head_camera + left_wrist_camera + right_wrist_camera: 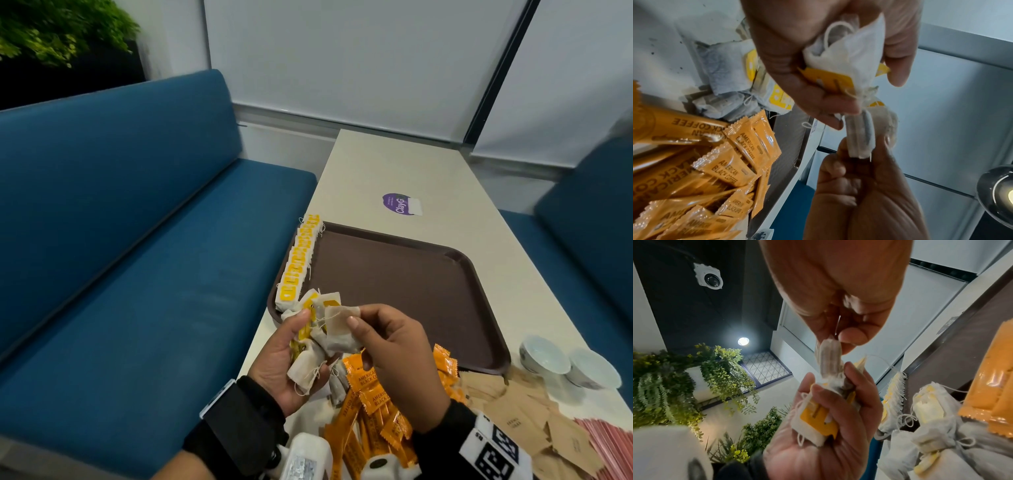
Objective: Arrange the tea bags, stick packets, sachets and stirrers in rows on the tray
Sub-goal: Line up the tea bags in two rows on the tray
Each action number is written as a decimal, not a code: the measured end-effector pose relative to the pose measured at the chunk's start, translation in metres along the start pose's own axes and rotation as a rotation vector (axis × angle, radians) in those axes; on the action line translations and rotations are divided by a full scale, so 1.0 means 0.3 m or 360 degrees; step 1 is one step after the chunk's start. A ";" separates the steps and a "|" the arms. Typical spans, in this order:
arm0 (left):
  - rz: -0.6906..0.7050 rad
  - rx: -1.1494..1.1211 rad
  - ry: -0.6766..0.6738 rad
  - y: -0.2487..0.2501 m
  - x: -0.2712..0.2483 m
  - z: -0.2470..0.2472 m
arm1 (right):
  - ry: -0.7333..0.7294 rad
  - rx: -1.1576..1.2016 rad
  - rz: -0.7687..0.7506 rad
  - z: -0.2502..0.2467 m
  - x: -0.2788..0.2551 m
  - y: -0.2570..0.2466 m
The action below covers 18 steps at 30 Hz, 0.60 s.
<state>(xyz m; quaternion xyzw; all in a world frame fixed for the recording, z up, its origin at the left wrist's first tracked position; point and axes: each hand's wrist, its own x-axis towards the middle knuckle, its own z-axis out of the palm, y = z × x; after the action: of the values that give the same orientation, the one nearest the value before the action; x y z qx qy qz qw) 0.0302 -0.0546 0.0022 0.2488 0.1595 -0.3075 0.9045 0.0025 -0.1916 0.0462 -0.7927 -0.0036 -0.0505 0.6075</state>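
Note:
My left hand (298,334) grips a bunch of white tea bags (310,363) with yellow tags, palm up, above the table's near left edge. My right hand (354,321) pinches one tea bag (337,322) at the top of that bunch. The right wrist view shows the same pinched tea bag (830,356) between thumb and finger, above the bunch (818,418). A row of tea bags (301,257) stands along the left edge of the brown tray (394,284). Orange coffee stick packets (373,407) lie heaped under my hands.
Brown sachets (524,411) and red stirrers (609,442) lie at the near right of the table. Two white bowls (544,356) stand beside the tray's right corner. More loose tea bags (725,81) lie by the packets. A blue bench (137,240) runs along the left.

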 end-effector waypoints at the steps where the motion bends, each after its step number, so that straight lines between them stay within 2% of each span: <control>1: 0.0000 -0.0005 -0.0013 0.000 -0.001 0.001 | -0.0028 0.0030 0.0011 0.000 -0.001 -0.008; 5: -0.0013 -0.0134 -0.0181 0.004 -0.010 0.002 | -0.0095 0.0168 0.0055 -0.003 -0.008 -0.040; 8: 0.0000 -0.0244 -0.0272 0.006 -0.013 -0.005 | -0.0209 0.0041 0.0030 -0.003 -0.014 -0.051; 15: 0.0064 -0.0139 -0.0253 0.012 0.001 -0.036 | -0.0498 -0.0120 0.0098 -0.025 -0.046 -0.088; 18: -0.0014 -0.0047 -0.0275 0.015 -0.003 -0.037 | -0.0613 -0.0108 0.0164 -0.042 -0.061 -0.131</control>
<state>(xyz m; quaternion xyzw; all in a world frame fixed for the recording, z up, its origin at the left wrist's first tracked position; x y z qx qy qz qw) 0.0309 -0.0451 -0.0050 0.2074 0.0865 -0.3293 0.9171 -0.0191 -0.1923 0.0857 -0.8068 -0.0774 0.1334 0.5703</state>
